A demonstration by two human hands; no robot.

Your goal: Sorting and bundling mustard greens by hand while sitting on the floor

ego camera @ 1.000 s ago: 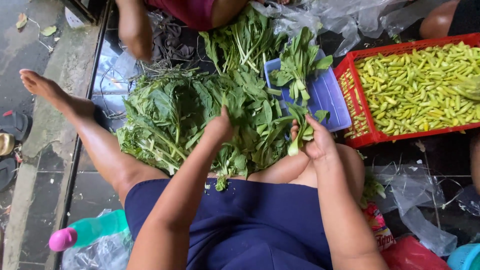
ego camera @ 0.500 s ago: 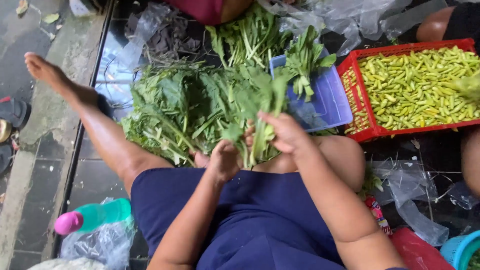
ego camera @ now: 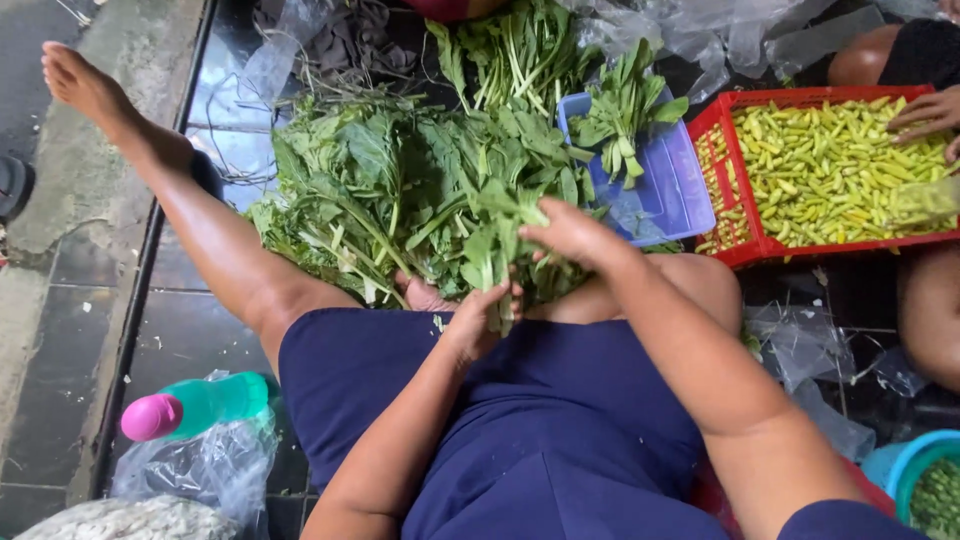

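Floor-level veg stall: greens heap (ego camera: 400, 190), chilli crate (ego camera: 830, 170)

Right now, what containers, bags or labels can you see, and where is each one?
Red crate: right, rectangular, full of yellow-green chillies.
Blue tray: beside the crate, holds leafy stems.
Green bottle: lower left, pink cap.
Clear bags: under the bottle, crumpled.
Labels or screens: none visible.

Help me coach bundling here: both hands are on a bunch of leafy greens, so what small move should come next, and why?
Probably set the bunch into the blue tray. The left hand grips its stems low while the right hand closes over the leaves, so it looks gathered. The tray already holds one bunch, with bare space beside it, and lies close to the right hand.
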